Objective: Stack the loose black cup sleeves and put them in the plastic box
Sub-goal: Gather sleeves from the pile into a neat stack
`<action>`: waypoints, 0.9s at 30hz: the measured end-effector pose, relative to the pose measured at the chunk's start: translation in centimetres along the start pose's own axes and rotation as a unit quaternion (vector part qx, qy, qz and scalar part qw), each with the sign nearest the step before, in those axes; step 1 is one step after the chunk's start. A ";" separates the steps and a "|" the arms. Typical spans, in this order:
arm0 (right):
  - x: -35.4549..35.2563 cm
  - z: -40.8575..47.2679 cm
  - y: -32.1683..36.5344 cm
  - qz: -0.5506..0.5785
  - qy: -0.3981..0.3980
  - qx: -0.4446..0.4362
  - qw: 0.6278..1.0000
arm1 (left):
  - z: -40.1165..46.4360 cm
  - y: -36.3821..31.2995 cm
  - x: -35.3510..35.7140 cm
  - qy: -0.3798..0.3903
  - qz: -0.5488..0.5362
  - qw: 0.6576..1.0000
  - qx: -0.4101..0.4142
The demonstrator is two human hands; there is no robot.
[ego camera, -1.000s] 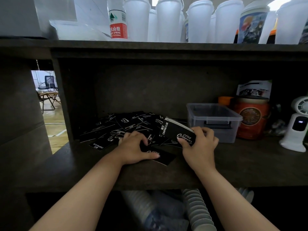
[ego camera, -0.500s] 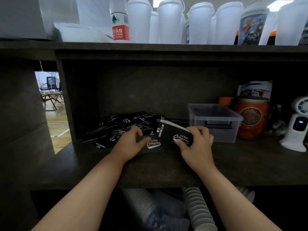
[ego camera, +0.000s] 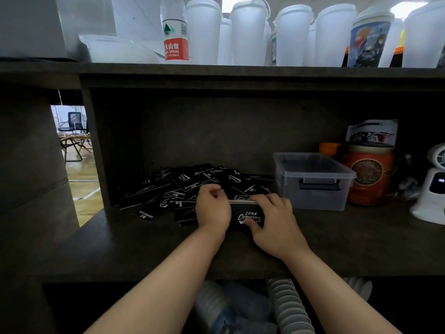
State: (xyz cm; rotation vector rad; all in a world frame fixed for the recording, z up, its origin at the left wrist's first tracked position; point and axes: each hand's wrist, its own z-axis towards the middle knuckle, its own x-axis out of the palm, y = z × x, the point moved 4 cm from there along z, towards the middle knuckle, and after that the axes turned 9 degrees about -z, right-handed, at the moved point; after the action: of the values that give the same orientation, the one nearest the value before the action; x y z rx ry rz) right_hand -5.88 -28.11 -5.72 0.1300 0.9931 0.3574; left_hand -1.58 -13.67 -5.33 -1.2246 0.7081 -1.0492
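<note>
Our right hand (ego camera: pixel 272 222) clasps a small stack of sleeves (ego camera: pixel 248 214) on the shelf (ego camera: pixel 120 244), and our left hand (ego camera: pixel 213 208) curls loosely against its end, beside the loose pile (ego camera: pixel 183 186) and left of the box (ego camera: pixel 313 180). They look light, thin and slippery, so we judge it best to pinch the stack across its long edges.

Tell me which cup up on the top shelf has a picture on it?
The printed cup toward the right of the row: it bears colourful artwork, while the cups beside it are plain white.
</note>
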 end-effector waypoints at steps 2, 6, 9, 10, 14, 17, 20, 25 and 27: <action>0.1 0.1 0.0 -0.005 -0.014 0.001 1.000 | 0.5 0.3 0.1 0.036 0.017 0.999 0.002; -0.3 0.1 0.2 0.003 -0.066 -0.034 0.997 | 3.8 -1.0 -1.1 0.080 0.095 0.990 0.065; -0.2 0.1 0.2 0.000 -0.058 -0.043 0.997 | 8.1 -2.0 -3.7 0.014 0.303 0.933 0.195; -0.1 0.1 0.1 -0.002 -0.059 -0.043 0.997 | 9.1 -1.5 -4.2 0.019 0.386 0.898 0.210; 0.0 0.2 0.0 -0.006 -0.055 -0.044 0.997 | 10.7 2.2 -4.4 0.087 0.478 0.862 0.145; 0.2 0.3 0.1 -0.003 -0.045 -0.040 0.998 | 10.5 1.7 -4.1 0.060 0.496 0.845 0.189; 0.1 0.3 0.1 0.000 -0.035 -0.034 0.999 | 9.7 0.2 -4.5 0.023 0.494 0.816 0.301; 0.1 0.2 0.2 0.002 -0.031 -0.032 0.999 | 8.8 -1.7 -6.8 -0.118 0.388 0.831 0.379; 0.1 0.1 0.1 0.006 -0.032 -0.032 0.999 | 8.8 -1.6 -7.4 -0.124 0.348 0.866 0.336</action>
State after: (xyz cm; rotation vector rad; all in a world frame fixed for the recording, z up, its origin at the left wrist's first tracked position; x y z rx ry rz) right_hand -5.78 -27.96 -5.65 0.0882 0.9176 0.3941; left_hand 2.97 -3.40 -2.47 -0.4082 0.4541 -0.4387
